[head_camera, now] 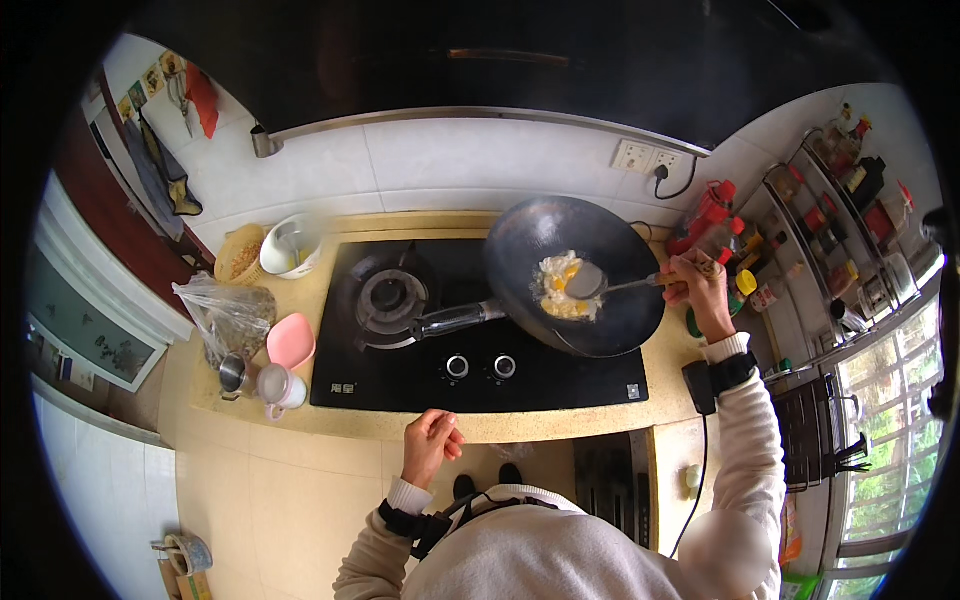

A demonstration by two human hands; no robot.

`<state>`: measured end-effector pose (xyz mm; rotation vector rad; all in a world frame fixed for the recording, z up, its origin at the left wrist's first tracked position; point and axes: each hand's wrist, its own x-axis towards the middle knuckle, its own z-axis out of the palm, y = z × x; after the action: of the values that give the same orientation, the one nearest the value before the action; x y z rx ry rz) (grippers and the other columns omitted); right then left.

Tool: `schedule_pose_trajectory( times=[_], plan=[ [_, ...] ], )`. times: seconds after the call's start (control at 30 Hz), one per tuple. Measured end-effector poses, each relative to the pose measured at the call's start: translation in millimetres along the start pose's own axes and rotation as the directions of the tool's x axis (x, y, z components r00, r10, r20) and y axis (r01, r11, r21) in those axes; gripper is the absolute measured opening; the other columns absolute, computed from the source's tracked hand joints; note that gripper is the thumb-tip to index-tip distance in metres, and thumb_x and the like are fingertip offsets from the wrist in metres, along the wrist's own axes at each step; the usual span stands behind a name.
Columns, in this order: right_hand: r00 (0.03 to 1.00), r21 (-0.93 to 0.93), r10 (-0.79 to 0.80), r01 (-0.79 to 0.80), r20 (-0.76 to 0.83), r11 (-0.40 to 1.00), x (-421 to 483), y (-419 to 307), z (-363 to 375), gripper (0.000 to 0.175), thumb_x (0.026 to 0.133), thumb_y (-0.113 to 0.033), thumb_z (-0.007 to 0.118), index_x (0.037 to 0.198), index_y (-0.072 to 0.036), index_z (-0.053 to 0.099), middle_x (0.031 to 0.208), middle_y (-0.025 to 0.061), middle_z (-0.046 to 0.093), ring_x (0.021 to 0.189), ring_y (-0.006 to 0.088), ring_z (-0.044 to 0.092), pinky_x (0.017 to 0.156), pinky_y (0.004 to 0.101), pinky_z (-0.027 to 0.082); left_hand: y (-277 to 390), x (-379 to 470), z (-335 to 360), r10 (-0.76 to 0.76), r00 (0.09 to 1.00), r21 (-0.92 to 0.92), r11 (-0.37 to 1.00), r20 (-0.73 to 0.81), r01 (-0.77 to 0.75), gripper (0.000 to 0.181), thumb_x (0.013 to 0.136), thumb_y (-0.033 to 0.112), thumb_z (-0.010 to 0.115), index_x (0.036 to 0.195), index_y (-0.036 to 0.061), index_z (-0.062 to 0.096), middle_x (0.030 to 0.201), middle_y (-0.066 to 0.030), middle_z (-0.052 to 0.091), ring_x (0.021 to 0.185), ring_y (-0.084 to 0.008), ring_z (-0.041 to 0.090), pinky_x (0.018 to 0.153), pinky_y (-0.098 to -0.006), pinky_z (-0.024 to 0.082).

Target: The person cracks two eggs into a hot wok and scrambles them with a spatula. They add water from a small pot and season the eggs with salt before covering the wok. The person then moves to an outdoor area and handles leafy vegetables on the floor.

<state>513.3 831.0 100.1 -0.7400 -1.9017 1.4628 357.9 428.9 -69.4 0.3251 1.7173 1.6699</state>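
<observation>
My right hand (694, 279) is closed around the wooden handle of a metal spatula (587, 282). The spatula's blade rests against frying eggs (562, 289), white with bright yellow patches, inside a large dark wok (517, 247). The wok sits over the right side of a black two-burner gas hob (480, 390), its handle (457, 321) pointing left. My left hand (433, 442) hangs just off the counter's front edge, fingers loosely curled, holding nothing visible. The left burner (388, 296) carries no pan. A white bowl (289, 247) with a utensil and some yellow liquid stands behind it at left.
Left of the hob are a yellow basket (227, 262), a plastic bag (225, 319), a pink dish (291, 341), a metal cup (236, 373) and a lidded cup (281, 388). Bottles (705, 217) and a spice rack (810, 240) stand at right. A range hood (487, 67) hangs above.
</observation>
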Motion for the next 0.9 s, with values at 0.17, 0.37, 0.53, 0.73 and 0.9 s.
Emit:
schedule_pose_trajectory(
  times=[0.17, 0.37, 0.53, 0.73, 0.9],
  plan=[
    [0.994, -0.098, -0.048, 0.038, -0.1, 0.994, -0.4, -1.5, 0.5, 0.018, 0.09, -0.017, 0.058, 0.086, 0.0, 0.062, 0.074, 0.0103, 0.068, 0.047, 0.0149, 0.061, 0.043, 0.0253, 0.051, 0.4, -1.0, 1.5, -0.004, 1.0, -0.013, 1.0, -0.02, 0.003, 0.019, 0.096, 0.019, 0.058, 0.094, 0.0002, 0.06, 0.067, -0.0069, 0.063, 0.047, -0.009, 0.055, 0.043, -0.0209, 0.044],
    [0.989, -0.132, -0.088, 0.072, -0.121, 0.989, 0.5, -5.8, 1.2, 0.017, 0.091, -0.016, 0.058, 0.087, 0.0, 0.062, 0.076, 0.0097, 0.068, 0.05, 0.0147, 0.063, 0.044, 0.0247, 0.051, -0.3, -1.1, 4.7, -0.003, 1.0, -0.038, 0.999, -0.021, 0.002, 0.019, 0.096, 0.019, 0.057, 0.094, 0.0004, 0.059, 0.067, -0.0069, 0.063, 0.048, -0.0089, 0.055, 0.043, -0.0205, 0.043],
    [0.997, -0.05, 0.02, -0.016, 0.078, 0.999, -0.1, -8.5, 0.6, 0.019, 0.09, -0.016, 0.057, 0.084, 0.001, 0.061, 0.074, 0.0114, 0.067, 0.048, 0.0142, 0.061, 0.043, 0.0238, 0.05, -0.7, -2.2, 5.1, 0.01, 0.999, -0.031, 0.999, -0.032, -0.011, 0.019, 0.096, 0.019, 0.057, 0.093, 0.0003, 0.059, 0.068, -0.0071, 0.063, 0.048, -0.0088, 0.055, 0.043, -0.0205, 0.043],
    [0.996, -0.151, -0.084, 0.081, -0.01, 0.985, -2.5, -15.1, -1.1, 0.019, 0.091, -0.016, 0.057, 0.083, 0.001, 0.062, 0.073, 0.0113, 0.068, 0.047, 0.0134, 0.06, 0.042, 0.0242, 0.049, 0.4, -2.6, 5.6, 0.014, 0.999, -0.036, 0.999, -0.038, -0.015, 0.019, 0.096, 0.019, 0.057, 0.093, 0.0004, 0.059, 0.067, -0.0068, 0.063, 0.048, -0.0086, 0.055, 0.043, -0.0205, 0.043],
    [0.992, -0.164, -0.077, 0.06, -0.099, 0.985, -0.1, -16.7, -4.0, 0.017, 0.091, -0.015, 0.059, 0.085, 0.0, 0.062, 0.075, 0.0094, 0.068, 0.046, 0.0129, 0.06, 0.041, 0.0241, 0.049, 0.7, -3.1, 7.0, 0.036, 0.999, -0.028, 0.999, -0.034, -0.037, 0.018, 0.096, 0.019, 0.057, 0.094, 0.0006, 0.059, 0.067, -0.0064, 0.062, 0.048, -0.0083, 0.055, 0.043, -0.0205, 0.043]
  ],
)
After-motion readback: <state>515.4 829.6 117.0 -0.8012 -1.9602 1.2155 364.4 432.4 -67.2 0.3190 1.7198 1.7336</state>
